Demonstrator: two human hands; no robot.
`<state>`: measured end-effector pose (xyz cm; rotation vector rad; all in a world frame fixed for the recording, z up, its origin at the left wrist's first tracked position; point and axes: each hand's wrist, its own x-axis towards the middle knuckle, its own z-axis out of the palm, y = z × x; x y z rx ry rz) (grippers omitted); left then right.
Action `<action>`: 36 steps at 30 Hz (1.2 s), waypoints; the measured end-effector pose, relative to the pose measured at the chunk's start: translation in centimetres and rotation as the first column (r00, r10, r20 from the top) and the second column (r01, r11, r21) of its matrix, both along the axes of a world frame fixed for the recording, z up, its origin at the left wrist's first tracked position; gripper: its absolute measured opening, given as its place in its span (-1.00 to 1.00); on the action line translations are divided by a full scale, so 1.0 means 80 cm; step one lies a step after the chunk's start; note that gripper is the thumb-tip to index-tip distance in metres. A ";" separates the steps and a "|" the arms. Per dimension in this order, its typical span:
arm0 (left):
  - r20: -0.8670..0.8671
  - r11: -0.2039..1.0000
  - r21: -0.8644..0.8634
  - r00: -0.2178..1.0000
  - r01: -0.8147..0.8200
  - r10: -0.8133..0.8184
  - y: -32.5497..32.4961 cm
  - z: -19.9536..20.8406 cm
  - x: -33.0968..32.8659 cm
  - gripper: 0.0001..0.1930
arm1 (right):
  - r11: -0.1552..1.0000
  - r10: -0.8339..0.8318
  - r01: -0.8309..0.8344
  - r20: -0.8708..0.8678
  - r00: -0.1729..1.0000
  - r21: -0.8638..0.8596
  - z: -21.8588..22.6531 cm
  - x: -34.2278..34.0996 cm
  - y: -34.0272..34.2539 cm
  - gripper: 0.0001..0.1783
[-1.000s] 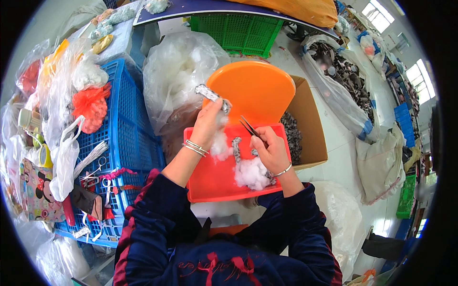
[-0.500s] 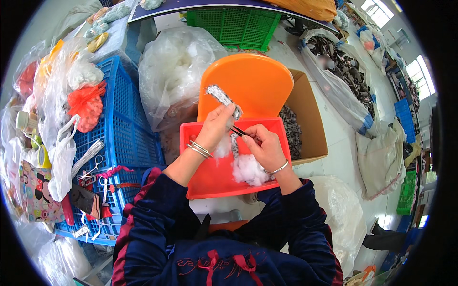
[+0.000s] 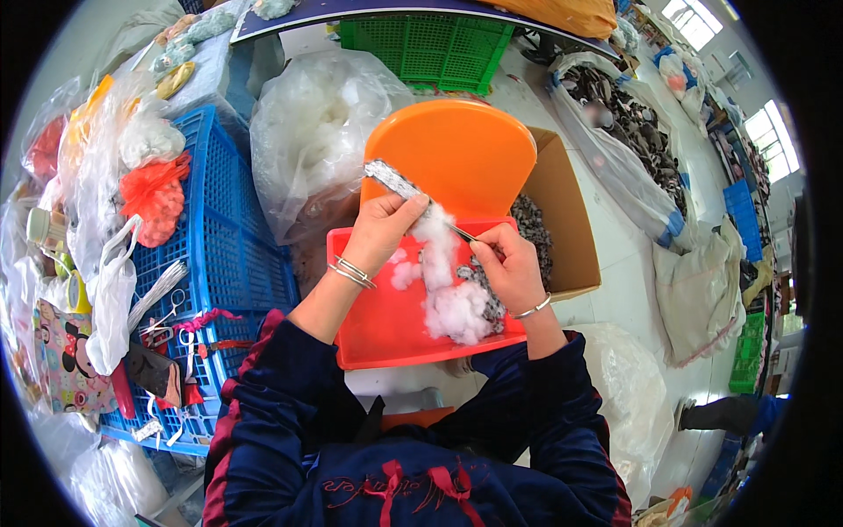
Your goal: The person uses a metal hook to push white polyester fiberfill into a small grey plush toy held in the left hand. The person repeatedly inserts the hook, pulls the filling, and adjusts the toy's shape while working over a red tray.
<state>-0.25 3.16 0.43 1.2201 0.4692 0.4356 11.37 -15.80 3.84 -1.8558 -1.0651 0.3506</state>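
My left hand [image 3: 376, 230] is closed on a narrow grey-and-white fabric tube [image 3: 392, 178], which points up and to the left. A strand of white stuffing [image 3: 435, 239] stretches between the tube's lower end and the tray. In my right hand [image 3: 511, 266], dark tweezers [image 3: 462, 233] are pinched, their tips in the strand beside my left fingers. Below them a red tray [image 3: 378, 356] holds a clump of white fluff [image 3: 458, 314] with grey-patterned pieces [image 3: 486, 285] beside it. My fingers partly hide the tube's end.
An orange stool seat [image 3: 452, 154] stands behind the tray, with a cardboard box [image 3: 566, 220] of grey pieces to its right. A bag of stuffing [image 3: 320, 123] and blue crates [image 3: 237, 228] are on the left. A person's leg [image 3: 720, 415] shows at far right.
A strand of stuffing now reaches the tube's end, at the tweezers' tips. My right hand has moved slightly right, and the tube has tilted further left. The person's leg at far right has shifted.
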 end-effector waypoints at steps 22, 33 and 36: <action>-0.075 0.999 0.044 0.997 0.030 -0.027 -0.039 -0.020 0.010 -0.77 | 0.995 0.017 0.031 -0.465 0.885 0.096 -0.030 -0.011 0.013 -0.90; 0.113 0.972 -0.230 0.991 -0.044 0.072 -0.016 -0.003 0.008 -0.82 | 1.000 0.024 -0.023 -0.298 0.954 0.009 -0.026 0.008 0.001 -0.84; 0.109 0.967 -0.256 0.994 0.001 0.027 -0.018 -0.001 0.005 -0.83 | 0.999 0.033 -0.028 -0.240 0.970 0.026 -0.017 0.005 0.001 -0.87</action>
